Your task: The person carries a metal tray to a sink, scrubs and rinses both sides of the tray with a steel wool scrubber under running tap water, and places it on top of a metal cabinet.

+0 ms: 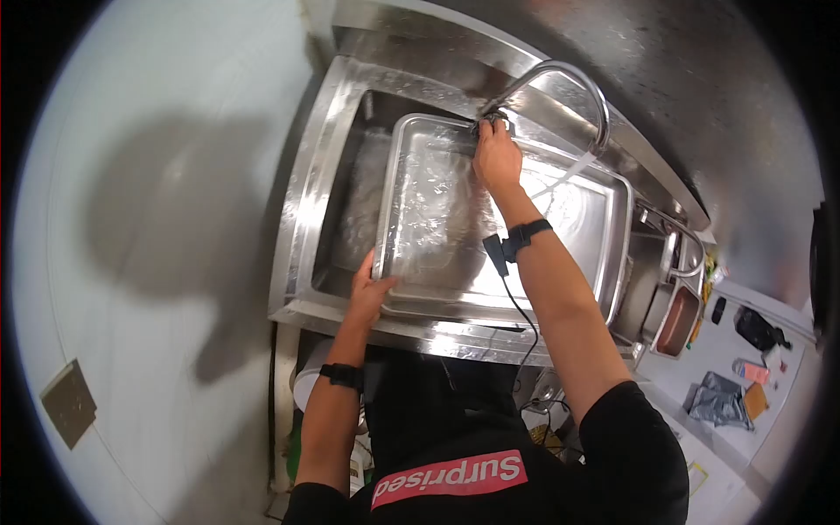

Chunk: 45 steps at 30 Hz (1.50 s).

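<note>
A large rectangular metal tray lies tilted over the steel sink, with water on its surface. My left hand grips the tray's near left corner, thumb over the rim and fingers round the outside. At the tray's far edge, my right hand is closed on a dark scrubber, pressed to the rim. The curved faucet arches to the right of my right hand, and a stream of water falls from its spout onto the tray.
Right of the sink are a second faucet and a brown-bottomed metal container. Farther right, a white surface holds a grey plastic bag and several small items. A pale wall stands at the left.
</note>
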{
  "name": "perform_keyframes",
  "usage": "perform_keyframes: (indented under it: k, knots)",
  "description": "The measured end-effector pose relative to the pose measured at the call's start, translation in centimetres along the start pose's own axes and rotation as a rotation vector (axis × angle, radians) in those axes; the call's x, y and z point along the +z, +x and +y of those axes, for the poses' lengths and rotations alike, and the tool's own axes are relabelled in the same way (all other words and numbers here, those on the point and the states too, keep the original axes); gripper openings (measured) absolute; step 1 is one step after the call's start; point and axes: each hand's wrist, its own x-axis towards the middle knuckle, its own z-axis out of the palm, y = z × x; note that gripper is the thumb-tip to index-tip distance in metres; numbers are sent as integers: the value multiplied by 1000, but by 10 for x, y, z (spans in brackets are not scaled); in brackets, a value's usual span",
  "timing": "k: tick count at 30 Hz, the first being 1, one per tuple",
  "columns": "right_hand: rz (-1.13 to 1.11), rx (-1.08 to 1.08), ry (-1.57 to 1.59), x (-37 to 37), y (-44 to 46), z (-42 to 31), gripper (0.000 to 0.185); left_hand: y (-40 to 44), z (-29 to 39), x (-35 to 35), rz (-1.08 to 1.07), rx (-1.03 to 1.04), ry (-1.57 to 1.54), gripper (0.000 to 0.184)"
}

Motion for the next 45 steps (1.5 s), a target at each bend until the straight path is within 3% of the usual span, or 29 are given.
perform_keyframes:
  k: [1,5,10,13,17,19,21,23,27,29,33,36,39,42,45]
  knots:
    - [22,28,-19,-6,-9,15,38,-1,2,0,3,1,0,65]
    - [67,-213,-219,-13,-32,49,46,2,-5,-8,28,9,-22,64]
    - [165,-22,-228,-12,-59,115,52,6,-6,-7,83,40,120,63]
    - [84,176,-293,-29,-66,178,49,5,-9,-4,98,51,134,65]
    - [39,239,-421,-70,-117,258,49,7,-12,-9,60,120,111,63]
    - [-79,63,-443,-75,-164,283,46,8,-12,-9,62,128,122,61]
    - [-92,38,-330,-75,-212,276,37,10,-7,-6,90,133,147,51]
    - [-131,147,-163,-61,-274,266,31,9,-3,-5,123,126,185,45]
    - [-252,413,-18,-80,-340,178,27,16,-5,-12,86,150,140,32]
    - [-284,416,105,-80,-342,133,26,17,-8,-15,105,137,127,29]
    - [-399,353,527,-58,-298,28,24,17,-9,-16,133,136,181,31]
    - [-469,50,615,-40,-271,-44,24,11,-5,-7,178,123,202,33]
    - [-509,31,760,-49,-269,-45,25,6,-6,-8,172,167,248,34]
    - [-480,244,658,-63,-296,20,21,-1,-5,-2,193,178,263,33]
    - [-301,330,505,-75,-327,104,23,-1,-6,-2,160,212,217,33]
